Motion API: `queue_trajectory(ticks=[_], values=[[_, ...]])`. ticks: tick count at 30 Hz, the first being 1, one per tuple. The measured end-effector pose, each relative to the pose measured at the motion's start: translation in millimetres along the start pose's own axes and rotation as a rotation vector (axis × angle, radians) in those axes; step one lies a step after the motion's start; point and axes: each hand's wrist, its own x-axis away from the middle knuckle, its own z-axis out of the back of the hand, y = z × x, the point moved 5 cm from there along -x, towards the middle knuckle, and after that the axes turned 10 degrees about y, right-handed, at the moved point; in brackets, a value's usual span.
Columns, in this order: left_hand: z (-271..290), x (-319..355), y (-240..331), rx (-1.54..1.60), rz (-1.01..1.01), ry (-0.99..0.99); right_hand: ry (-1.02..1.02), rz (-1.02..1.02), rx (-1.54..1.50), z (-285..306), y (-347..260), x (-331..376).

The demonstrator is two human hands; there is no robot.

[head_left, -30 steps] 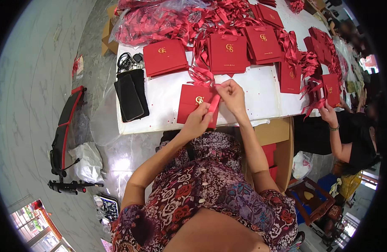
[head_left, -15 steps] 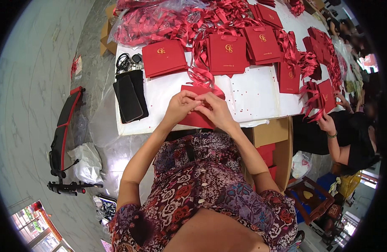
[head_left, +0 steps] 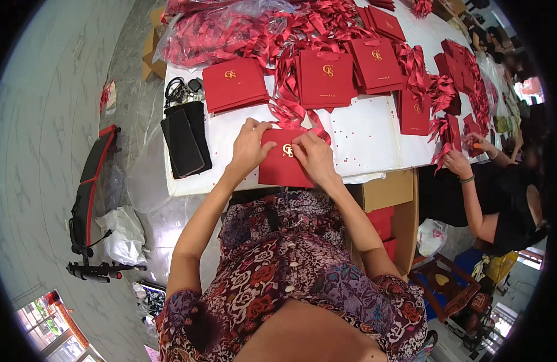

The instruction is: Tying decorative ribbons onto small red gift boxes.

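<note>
A red paper bag (head_left: 284,173) with a gold emblem lies flat at the table's front edge, right before me. My left hand (head_left: 248,148) is at its upper left edge, thumb apart from the fingers over the red paper. On the upper right part of the bag rests my right hand (head_left: 316,159), its fingers bent together beside the emblem; what they pinch, if anything, is hidden. Red ribbon (head_left: 285,113) runs in loops from behind the bag toward a larger tangle of ribbon farther back.
Stacks of red bags (head_left: 235,84) (head_left: 326,78) stand behind my hands. A clear plastic sack of ribbon (head_left: 212,39) lies at the back left. A black phone (head_left: 185,145) sits left, near cables. At right, a co-worker's hands (head_left: 458,163) handle red bags. An open cardboard box (head_left: 387,192) stands below the table edge.
My hands were together, fingertips meeting above the bag; now they are apart, left hand up and left, right hand slightly right. The gold emblem shows between them.
</note>
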Motion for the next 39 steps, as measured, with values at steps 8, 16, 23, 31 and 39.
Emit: queue_trajectory(ticks=[8, 16, 23, 31, 39], values=[[-3.2, -2.9, 23.3, 0.001, 0.01, -0.057, 0.067, -0.11, -0.065, -12.8, -1.9, 0.2], [-4.5, -1.1, 30.5, -0.052, -0.095, -0.094, 0.109, -0.164, -0.122, -17.9, -6.3, 2.9], [-4.0, -0.7, 21.9, 0.112, 0.094, -0.144, 0.194, -0.245, -0.161, -12.3, -8.0, 4.8], [-28.6, 13.9, -4.6, 0.659, 0.443, -0.06, 0.071, -0.201, -0.192, 1.0, -15.7, -9.4], [-5.9, 8.9, 21.4, 0.349, 0.352, -0.032, -0.002, -0.287, -0.207, -0.6, -8.6, -6.6]])
